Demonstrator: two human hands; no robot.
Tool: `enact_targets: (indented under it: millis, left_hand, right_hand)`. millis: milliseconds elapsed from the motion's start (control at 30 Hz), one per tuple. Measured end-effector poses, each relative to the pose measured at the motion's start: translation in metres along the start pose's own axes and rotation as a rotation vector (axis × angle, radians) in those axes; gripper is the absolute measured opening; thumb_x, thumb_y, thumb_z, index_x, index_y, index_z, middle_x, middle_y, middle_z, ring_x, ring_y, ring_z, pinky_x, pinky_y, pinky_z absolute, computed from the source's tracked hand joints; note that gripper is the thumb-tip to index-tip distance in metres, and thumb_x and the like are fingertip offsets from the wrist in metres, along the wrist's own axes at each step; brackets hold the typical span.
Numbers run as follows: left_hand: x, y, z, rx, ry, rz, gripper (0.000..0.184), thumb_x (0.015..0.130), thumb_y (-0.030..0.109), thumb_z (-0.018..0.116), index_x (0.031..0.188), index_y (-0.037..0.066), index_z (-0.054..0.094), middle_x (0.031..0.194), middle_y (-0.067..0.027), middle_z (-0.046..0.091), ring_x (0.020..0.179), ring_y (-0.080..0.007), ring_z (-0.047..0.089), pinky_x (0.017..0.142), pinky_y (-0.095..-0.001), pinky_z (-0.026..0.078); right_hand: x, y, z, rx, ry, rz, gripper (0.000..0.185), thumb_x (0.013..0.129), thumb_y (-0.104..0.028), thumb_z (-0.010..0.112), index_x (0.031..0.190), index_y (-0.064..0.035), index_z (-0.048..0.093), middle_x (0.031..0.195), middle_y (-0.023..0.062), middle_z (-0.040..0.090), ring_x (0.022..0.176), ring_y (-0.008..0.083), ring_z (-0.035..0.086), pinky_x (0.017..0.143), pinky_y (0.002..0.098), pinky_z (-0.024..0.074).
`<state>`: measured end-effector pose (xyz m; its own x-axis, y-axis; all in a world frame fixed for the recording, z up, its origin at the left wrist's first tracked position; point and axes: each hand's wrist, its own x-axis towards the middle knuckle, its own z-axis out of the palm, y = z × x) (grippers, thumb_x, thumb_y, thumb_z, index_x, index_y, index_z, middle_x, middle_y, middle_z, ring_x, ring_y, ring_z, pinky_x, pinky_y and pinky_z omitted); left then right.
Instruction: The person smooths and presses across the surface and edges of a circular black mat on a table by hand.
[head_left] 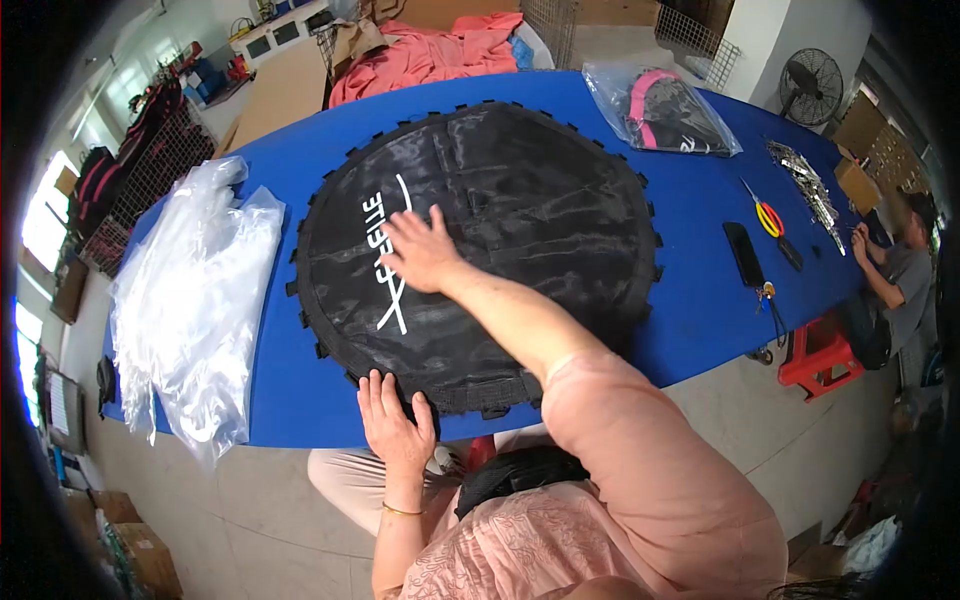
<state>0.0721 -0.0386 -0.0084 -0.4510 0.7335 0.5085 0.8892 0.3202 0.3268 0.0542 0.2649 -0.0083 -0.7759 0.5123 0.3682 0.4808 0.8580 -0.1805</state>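
Observation:
A round black mesh trampoline mat point(540, 230) with white lettering lies spread on the blue table point(690, 310), small tabs standing out all round its rim. My right hand point(420, 250) rests on the mat's left part, over the lettering, fingers spread. At the near left edge of the mat, my left hand point(396, 425) lies with its fingers stretched out on the rim. Neither hand grips anything. Part of the lettering is hidden under my right hand.
Clear plastic bags point(200, 300) are piled at the left. A bagged black and pink item point(670, 110) lies at the back right. Toward the right are a phone point(742, 254), yellow-red scissors point(768, 216) and metal pieces point(808, 190). A person point(900, 260) sits beyond a red stool point(822, 355).

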Motion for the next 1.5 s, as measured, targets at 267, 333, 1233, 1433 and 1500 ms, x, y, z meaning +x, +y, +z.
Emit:
enact_targets:
  millis: [267,333,1233,1433,1500]
  left_hand:
    - [0.001,-0.001,-0.001,0.002,0.001,0.012,0.049,0.099,0.029,0.062,0.132,-0.006,0.06,0.142,-0.0269,0.057,0.139,-0.0461,0.048,0.119,-0.0529,0.036]
    - [0.001,0.0,-0.001,0.004,-0.001,0.004,0.049,0.099,0.03,0.062,0.132,-0.006,0.06,0.142,-0.0269,0.057,0.138,-0.046,0.049,0.119,-0.0527,0.036]
    - [0.02,-0.005,-0.009,-0.084,-0.214,-0.066,0.054,0.104,0.027,0.056,0.144,-0.008,0.051,0.154,-0.0277,0.046,0.149,-0.0446,0.036,0.125,-0.0535,0.026]
    - [0.02,-0.005,-0.009,-0.084,-0.213,-0.078,0.053,0.103,0.027,0.057,0.143,-0.008,0.052,0.152,-0.0287,0.048,0.148,-0.0454,0.037,0.125,-0.0534,0.027]
    - [0.019,-0.007,-0.006,-0.079,-0.192,-0.063,0.053,0.103,0.027,0.057,0.142,-0.008,0.052,0.15,-0.0291,0.049,0.146,-0.0454,0.04,0.124,-0.0529,0.029]
  right_hand:
    - [-0.061,-0.045,-0.018,0.184,-0.023,-0.159,0.066,0.107,-0.051,0.042,0.159,-0.0111,0.038,0.165,0.0139,0.037,0.155,0.0313,0.028,0.125,0.063,0.0095]
    - [-0.081,-0.025,-0.034,0.177,-0.048,-0.149,0.066,0.106,-0.05,0.044,0.159,-0.0108,0.039,0.164,0.0146,0.038,0.155,0.0316,0.028,0.125,0.0635,0.0091]
    - [-0.071,0.016,-0.051,0.097,-0.137,-0.322,0.067,0.105,-0.045,0.05,0.159,-0.0092,0.036,0.165,0.0172,0.034,0.156,0.0349,0.027,0.125,0.0618,0.0092]
    - [0.017,-0.019,0.005,0.06,-0.082,-0.281,0.069,0.106,-0.053,0.042,0.16,-0.0097,0.035,0.164,0.0167,0.036,0.155,0.0337,0.028,0.125,0.063,0.0104]
    - [0.028,-0.043,0.017,0.072,-0.066,-0.285,0.069,0.106,-0.053,0.043,0.159,-0.0097,0.036,0.164,0.0166,0.037,0.155,0.0336,0.028,0.125,0.0628,0.0103]
